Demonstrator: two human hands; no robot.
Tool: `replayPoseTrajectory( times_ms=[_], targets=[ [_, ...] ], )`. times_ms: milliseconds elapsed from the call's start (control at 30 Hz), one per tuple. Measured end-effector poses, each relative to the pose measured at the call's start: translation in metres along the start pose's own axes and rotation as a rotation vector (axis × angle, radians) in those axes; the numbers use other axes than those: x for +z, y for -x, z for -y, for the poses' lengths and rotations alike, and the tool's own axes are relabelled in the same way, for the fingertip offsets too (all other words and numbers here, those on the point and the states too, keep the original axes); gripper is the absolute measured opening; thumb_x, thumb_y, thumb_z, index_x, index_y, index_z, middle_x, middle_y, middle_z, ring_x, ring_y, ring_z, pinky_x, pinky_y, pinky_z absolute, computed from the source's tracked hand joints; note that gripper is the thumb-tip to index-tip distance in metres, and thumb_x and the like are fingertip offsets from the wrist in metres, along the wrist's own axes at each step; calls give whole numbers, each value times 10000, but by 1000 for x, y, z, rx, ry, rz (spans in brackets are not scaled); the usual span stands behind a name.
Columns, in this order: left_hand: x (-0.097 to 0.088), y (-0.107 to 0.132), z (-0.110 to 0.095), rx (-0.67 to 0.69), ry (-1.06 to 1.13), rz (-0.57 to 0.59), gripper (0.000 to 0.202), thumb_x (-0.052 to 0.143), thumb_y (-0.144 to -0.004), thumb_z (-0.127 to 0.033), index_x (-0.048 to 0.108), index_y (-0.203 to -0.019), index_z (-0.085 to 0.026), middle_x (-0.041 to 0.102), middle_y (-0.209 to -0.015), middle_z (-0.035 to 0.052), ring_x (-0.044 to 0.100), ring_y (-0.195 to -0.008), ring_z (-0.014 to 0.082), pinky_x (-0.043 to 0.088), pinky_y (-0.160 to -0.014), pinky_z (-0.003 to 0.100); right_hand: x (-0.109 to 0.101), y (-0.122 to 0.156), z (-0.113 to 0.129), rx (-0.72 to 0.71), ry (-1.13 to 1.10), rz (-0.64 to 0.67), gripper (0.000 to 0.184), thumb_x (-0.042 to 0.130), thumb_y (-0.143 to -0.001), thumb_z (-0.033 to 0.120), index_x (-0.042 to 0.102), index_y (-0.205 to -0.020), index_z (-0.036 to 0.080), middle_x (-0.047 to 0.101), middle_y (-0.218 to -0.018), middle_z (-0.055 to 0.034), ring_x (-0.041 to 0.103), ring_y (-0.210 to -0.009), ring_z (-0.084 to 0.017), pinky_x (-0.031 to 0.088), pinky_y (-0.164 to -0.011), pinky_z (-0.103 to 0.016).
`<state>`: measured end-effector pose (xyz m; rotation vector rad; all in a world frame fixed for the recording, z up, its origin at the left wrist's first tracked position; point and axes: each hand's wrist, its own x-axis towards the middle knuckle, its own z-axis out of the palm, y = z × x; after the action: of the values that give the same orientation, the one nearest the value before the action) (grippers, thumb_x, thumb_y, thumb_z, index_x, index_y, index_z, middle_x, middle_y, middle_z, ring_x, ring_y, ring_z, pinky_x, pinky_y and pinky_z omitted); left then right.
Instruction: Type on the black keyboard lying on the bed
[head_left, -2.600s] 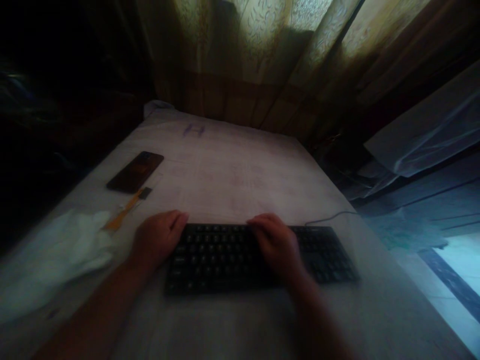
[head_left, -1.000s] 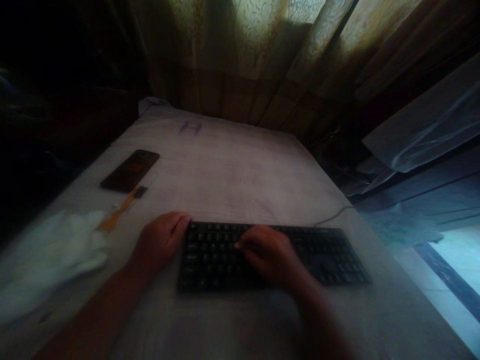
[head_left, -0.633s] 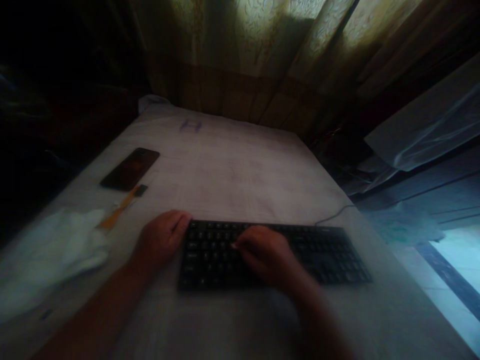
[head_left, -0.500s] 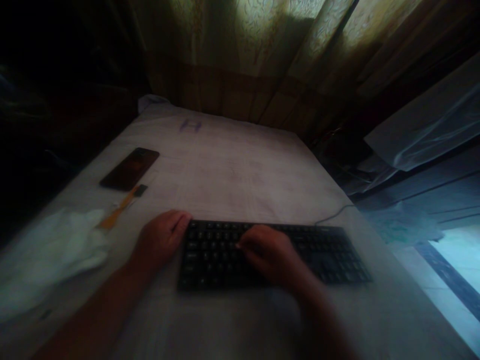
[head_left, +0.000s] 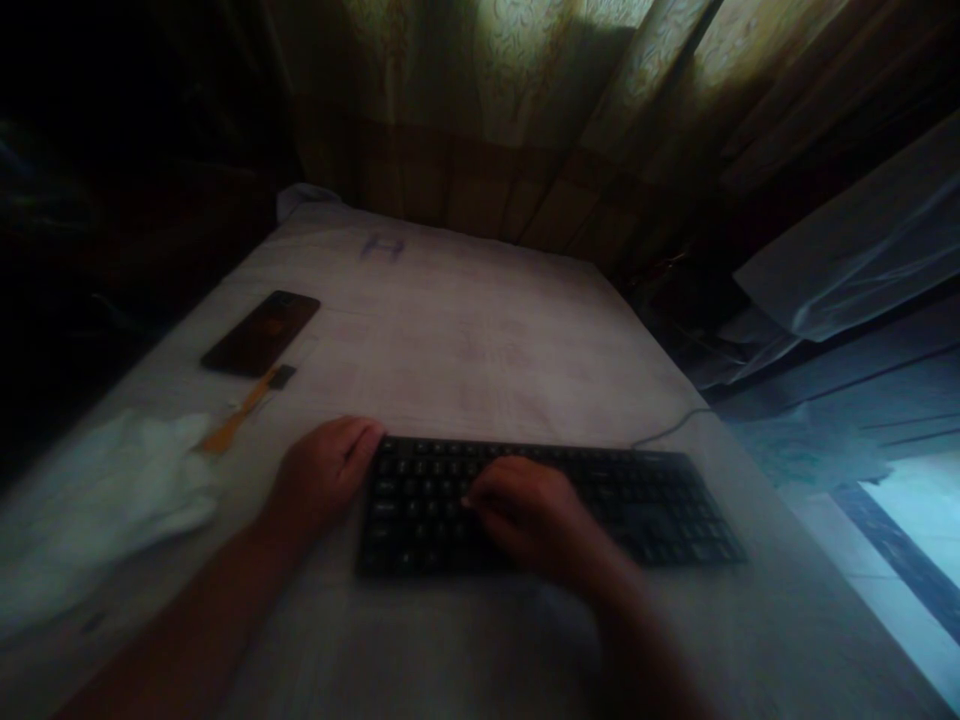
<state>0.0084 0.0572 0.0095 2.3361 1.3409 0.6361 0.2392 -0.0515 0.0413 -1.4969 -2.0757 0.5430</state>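
Observation:
A black keyboard [head_left: 645, 510] lies flat on the cloth-covered table, its cable leading off at the back right. My left hand [head_left: 322, 475] is closed at the keyboard's upper left corner, thumb and fingers against that edge. Over the left-middle keys, my right hand [head_left: 529, 505] is bent into a pinch, with its fingertips low on the keys. Something small and pale may show at those fingertips, but it is too dim and blurred to name.
On the left lie a dark phone [head_left: 262, 332], an orange-handled brush-like tool [head_left: 238, 412] with a dark end, and a crumpled white cloth [head_left: 127, 500]. A purple mark [head_left: 382, 247] is on the tablecloth [head_left: 480, 330]. Patterned curtains [head_left: 510, 80] hang behind the table.
My right hand has shifted slightly left and toward me across the keys, still pinched. My left hand stays at the keyboard's corner, and the keyboard has not visibly moved.

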Motion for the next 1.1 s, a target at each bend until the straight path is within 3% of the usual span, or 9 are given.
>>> replayPoseTrajectory(
  times_ms=[400,733,1100],
  targets=[
    [2,0,1,12,-12,-12,472,296,-936,-462,662,-828,-185,708,-868,75,647,-824,229,484,-769,357,-11,6,-8,74,7,53,228,582,-705,-8,666,-802,181,662,-789,-10,598,-738,-142,430,-682,-251],
    [2,0,3,31,-29,-19,476,294,-941,-461,658,-815,-181,703,-843,75,642,-791,220,478,-736,345,-2,2,4,30,-34,89,185,605,-737,19,678,-813,171,671,-803,-16,603,-748,-140,428,-685,-245],
    [1,0,2,23,-27,-6,483,288,-941,-464,658,-822,-176,703,-853,81,641,-801,225,476,-739,350,-11,6,0,76,-33,129,232,586,-687,-9,672,-792,180,667,-790,-3,602,-726,-131,424,-673,-237]
  ],
)
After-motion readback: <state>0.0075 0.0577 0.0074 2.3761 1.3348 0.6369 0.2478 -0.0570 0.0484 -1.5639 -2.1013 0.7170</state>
